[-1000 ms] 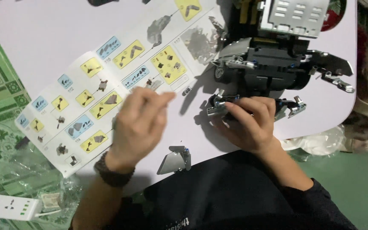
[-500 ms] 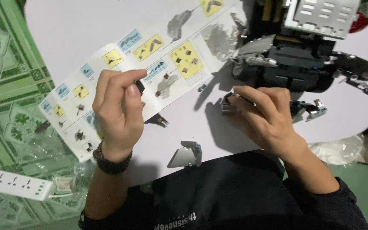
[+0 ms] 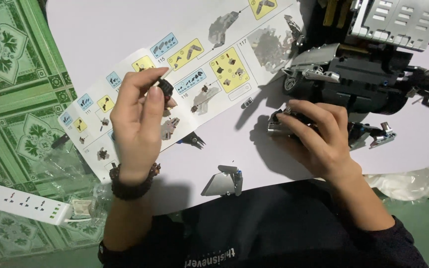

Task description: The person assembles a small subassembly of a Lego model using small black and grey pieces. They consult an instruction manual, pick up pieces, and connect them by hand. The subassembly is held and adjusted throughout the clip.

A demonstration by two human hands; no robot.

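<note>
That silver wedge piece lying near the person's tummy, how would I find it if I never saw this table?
Start at the white table and go to its near edge, between the left hand and right hand. The silver wedge piece lies there alone, below the long instruction sheet. Unlike the small black piece nearby, it is a flat, shiny grey triangle with a pin along one side.

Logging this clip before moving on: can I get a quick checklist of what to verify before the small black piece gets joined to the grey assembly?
1. Left hand pinches the small black piece: ok.
2. Right hand steadies the grey assembly on the white table: ok.
3. Instruction sheet lies flat, steps readable: ok.
4. Piece orientation matches the sheet: cannot tell.
5. Loose grey panel clear of both hands: ok.
</note>
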